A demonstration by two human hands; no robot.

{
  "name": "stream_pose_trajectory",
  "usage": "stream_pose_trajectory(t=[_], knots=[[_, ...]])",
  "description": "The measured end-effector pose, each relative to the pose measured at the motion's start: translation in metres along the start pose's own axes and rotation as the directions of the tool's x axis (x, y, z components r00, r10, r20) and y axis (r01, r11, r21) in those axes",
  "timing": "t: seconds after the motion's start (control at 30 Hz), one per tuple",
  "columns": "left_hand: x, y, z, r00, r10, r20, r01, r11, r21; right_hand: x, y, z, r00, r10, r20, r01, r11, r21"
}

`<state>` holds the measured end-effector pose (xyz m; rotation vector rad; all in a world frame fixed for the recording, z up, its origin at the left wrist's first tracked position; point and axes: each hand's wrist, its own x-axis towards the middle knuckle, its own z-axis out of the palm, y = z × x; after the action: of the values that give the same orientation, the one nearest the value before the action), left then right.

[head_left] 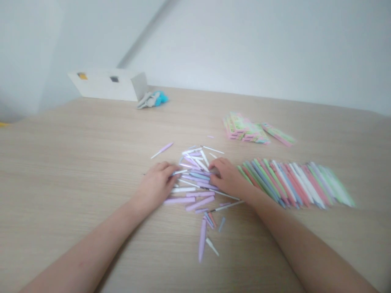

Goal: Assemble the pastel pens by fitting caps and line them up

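My left hand (157, 186) and my right hand (226, 177) rest with curled fingers on either side of a loose pile of pastel pen barrels (195, 183) in lilac, white and blue. Thin white rods (226, 206) lie among them. My left fingertips touch a thin white rod (180, 172), and my right fingers lie on the pile's upper side. Motion blur hides whether either hand grips anything. To the right of my right hand, a fanned row of pink, green, blue and white barrels (296, 183) lies on the table.
All this lies on a light wood-grain table (76, 162). Bundled pink-and-green packets (246, 129) lie at the back right. A white box (106, 84) and a grey-and-turquoise cloth bundle (152, 99) stand at the far edge, before a white wall (259, 49).
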<state>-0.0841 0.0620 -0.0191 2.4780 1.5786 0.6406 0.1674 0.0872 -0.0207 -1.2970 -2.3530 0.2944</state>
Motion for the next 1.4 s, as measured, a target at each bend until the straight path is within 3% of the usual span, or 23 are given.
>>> stream_pose_trajectory(t=[0.33, 0.57, 0.77, 0.9, 1.03, 1.13, 1.4], knots=[[0.001, -0.002, 0.002, 1.0, -0.003, -0.013, 0.003, 1.0, -0.008, 0.0, -0.009, 0.0, 0.998, -0.06, 0.033, 0.059, 0.998, 0.013], [0.001, 0.001, -0.001, 1.0, -0.018, -0.023, 0.017, 0.999, -0.041, 0.0, -0.016, -0.006, 0.997, 0.031, 0.077, -0.036, 0.997, 0.061], [0.001, 0.003, -0.004, 0.993, -0.09, -0.082, 0.079, 0.989, -0.128, 0.0, -0.017, -0.015, 0.987, 0.149, 0.052, -0.157, 0.957, 0.242], [-0.001, 0.005, -0.008, 0.985, -0.132, -0.112, 0.112, 0.98, -0.166, 0.004, -0.016, -0.018, 0.962, 0.271, 0.014, -0.243, 0.837, 0.491], [-0.002, 0.007, -0.01, 0.979, -0.151, -0.133, 0.118, 0.966, -0.231, 0.008, -0.013, -0.018, 0.94, 0.334, 0.075, -0.262, 0.562, 0.785], [-0.002, 0.01, -0.011, 0.984, -0.143, -0.105, 0.106, 0.947, -0.304, 0.008, -0.009, -0.015, 0.939, 0.328, 0.107, -0.246, 0.421, 0.873], [-0.006, 0.019, -0.014, 0.997, -0.08, -0.002, 0.068, 0.853, -0.517, 0.005, -0.015, -0.019, 0.958, 0.277, 0.081, -0.178, 0.347, 0.921]])
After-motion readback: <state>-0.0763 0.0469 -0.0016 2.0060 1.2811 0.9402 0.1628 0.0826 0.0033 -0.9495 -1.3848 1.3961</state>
